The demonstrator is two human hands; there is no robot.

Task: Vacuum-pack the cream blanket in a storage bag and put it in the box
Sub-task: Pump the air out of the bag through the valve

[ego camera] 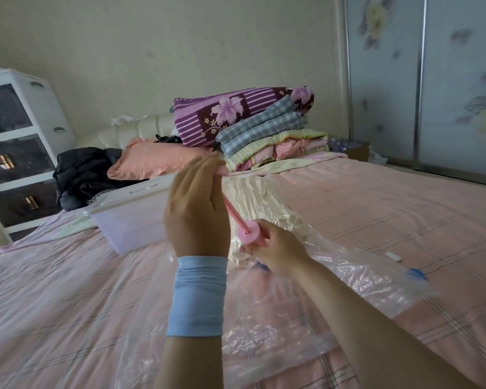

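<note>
Over clear plastic storage bag (348, 279) holding crumpled cream blanket (254, 199), gripping pink plastic hand pump (250, 233): left hand (195, 211) curled round raised plunger top, right hand (277, 252) round barrel.

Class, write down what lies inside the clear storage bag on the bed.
The crumpled cream blanket shows through the clear storage bag. The left hand, right hand and pink pump cover part of it, so that part is hidden.
</note>
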